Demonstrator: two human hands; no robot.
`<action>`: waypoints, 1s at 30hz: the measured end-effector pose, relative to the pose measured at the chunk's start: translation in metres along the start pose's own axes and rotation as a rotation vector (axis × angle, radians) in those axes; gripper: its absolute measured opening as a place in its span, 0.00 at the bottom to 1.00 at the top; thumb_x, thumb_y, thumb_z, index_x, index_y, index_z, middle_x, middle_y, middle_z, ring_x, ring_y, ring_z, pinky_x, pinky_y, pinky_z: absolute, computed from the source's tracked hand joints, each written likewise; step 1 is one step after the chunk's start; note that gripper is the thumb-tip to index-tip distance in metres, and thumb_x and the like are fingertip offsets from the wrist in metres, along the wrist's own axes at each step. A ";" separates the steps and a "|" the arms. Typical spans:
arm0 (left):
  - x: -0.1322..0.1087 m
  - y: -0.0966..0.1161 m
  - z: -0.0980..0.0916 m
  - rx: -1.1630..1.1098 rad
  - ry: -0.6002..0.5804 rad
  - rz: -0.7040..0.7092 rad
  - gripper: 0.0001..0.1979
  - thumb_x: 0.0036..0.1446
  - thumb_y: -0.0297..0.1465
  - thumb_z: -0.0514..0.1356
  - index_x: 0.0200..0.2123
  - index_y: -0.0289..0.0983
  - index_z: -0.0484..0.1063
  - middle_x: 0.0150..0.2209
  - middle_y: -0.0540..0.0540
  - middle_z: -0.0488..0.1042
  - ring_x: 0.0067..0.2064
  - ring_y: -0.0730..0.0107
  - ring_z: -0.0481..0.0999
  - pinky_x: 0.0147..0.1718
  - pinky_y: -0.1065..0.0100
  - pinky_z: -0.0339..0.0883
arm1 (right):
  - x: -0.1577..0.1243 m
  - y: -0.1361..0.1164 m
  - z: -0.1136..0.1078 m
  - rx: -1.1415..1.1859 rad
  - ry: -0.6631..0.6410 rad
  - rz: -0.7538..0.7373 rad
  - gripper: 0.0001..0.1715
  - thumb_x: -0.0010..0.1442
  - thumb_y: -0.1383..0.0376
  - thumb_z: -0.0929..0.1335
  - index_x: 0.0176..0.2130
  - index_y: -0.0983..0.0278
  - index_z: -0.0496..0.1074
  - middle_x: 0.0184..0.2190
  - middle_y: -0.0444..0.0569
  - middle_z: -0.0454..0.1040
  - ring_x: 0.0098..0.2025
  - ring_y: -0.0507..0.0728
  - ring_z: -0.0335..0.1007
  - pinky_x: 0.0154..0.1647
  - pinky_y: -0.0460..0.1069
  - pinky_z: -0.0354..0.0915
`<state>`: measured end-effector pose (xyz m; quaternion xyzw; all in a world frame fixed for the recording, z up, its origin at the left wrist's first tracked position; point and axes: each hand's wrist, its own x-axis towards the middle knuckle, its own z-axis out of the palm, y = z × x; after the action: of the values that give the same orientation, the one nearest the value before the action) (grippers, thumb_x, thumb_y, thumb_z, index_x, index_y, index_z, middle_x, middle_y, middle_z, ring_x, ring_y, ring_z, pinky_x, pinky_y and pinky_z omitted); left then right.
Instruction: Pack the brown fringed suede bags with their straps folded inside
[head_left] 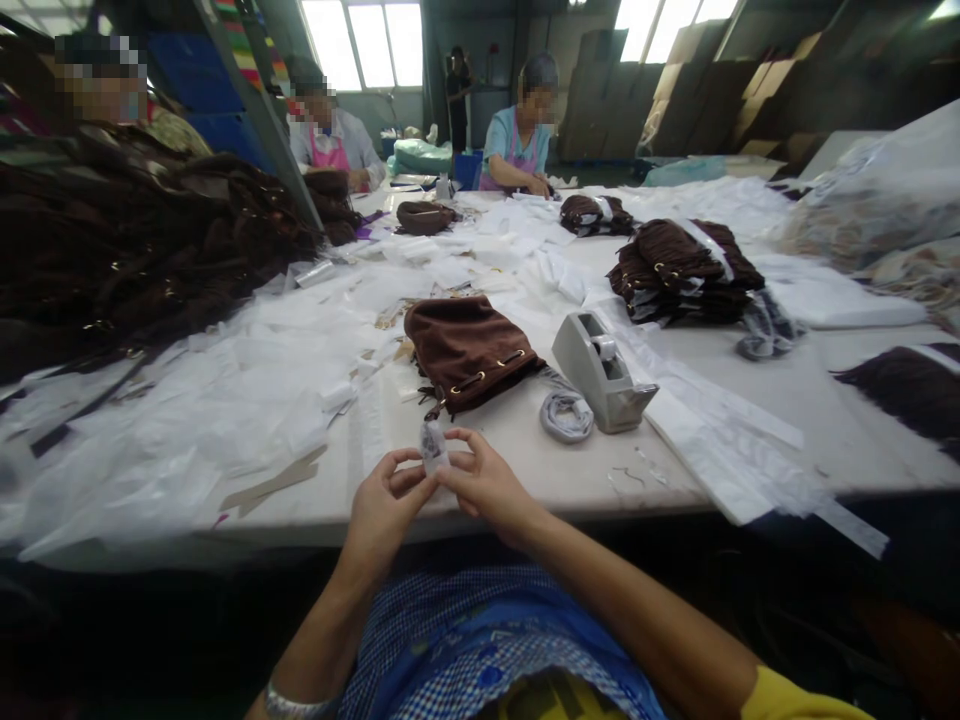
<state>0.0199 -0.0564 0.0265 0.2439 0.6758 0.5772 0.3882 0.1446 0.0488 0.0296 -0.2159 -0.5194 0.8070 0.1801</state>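
Between the fingertips of both hands, at the table's front edge, is a small clear plastic wrapper (433, 447) with something dark inside. My left hand (390, 500) pinches it from the left, and my right hand (487, 482) grips its right side with bent fingers. Just beyond lies a brown suede-like drawstring bag (476, 350) with gold eyelets and a cord, its lower corner close to the wrapper. Right of the bag are a coiled grey strap (566, 415) in clear wrap and a grey tape dispenser (600, 370).
Loose white sheets (225, 400) cover the table's left side, below a heap of brown bags (150, 250). Stacked brown bags (682, 265) lie back right, near white strips (720, 440). Co-workers (521, 135) sit across the table. A metal post (259, 115) rises at left.
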 end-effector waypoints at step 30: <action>0.132 0.093 0.023 1.032 -0.154 0.765 0.28 0.53 0.25 0.56 0.59 0.38 0.68 0.59 0.40 0.70 0.60 0.52 0.69 0.60 0.55 0.61 | 0.087 -0.144 -0.149 -1.654 0.387 -0.148 0.28 0.64 0.69 0.62 0.62 0.60 0.65 0.45 0.55 0.79 0.47 0.62 0.75 0.47 0.51 0.65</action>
<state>-0.0493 0.0802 0.0836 0.6635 0.7020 0.2566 0.0353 0.1605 0.2636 0.0929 -0.3775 -0.9146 0.1029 0.1020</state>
